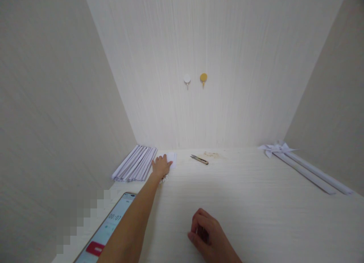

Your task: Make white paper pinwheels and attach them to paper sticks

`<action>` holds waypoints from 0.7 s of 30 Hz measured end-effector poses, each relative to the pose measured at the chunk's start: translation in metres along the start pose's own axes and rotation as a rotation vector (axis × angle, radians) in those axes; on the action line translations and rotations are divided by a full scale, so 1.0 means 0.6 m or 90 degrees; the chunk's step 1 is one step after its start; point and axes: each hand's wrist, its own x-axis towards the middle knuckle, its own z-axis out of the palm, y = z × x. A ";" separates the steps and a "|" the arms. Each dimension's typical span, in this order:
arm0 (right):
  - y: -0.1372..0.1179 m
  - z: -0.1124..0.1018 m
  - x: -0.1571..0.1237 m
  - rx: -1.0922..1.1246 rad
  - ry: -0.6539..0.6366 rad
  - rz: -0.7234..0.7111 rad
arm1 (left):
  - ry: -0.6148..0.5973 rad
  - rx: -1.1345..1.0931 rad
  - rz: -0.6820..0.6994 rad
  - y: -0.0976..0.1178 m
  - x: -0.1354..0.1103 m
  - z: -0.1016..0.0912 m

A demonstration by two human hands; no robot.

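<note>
My left hand (161, 166) is stretched far forward, its fingers apart and its thumb side lying against small white paper sheets (172, 159). Some small white bits (164, 179) show just under that wrist. Close to me, my right hand (209, 234) rests over the table with its fingers loosely curled in, and nothing shows in them. A pair of thread snips (200, 159) lies at the back, to the right of the paper sheets. Beside my left hand is a row of rolled white paper tubes (135, 163).
A phone (113, 221) showing a timer lies at the left, partly under my left forearm. At the right, two long paper tubes (313, 170) carry folded paper petals (277, 148). Beige scraps (211, 154) lie behind the snips. A white hook (187, 79) and a yellow hook (203, 78) are on the back wall.
</note>
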 end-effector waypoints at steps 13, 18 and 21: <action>0.000 -0.001 -0.001 0.015 0.001 -0.013 | 0.085 -0.025 -0.003 0.013 -0.008 0.000; 0.004 0.001 0.001 0.014 -0.001 -0.015 | 0.097 -0.090 -0.039 0.015 -0.004 -0.003; 0.006 0.002 0.002 0.018 0.003 -0.019 | 0.106 -0.151 -0.061 0.011 0.001 -0.010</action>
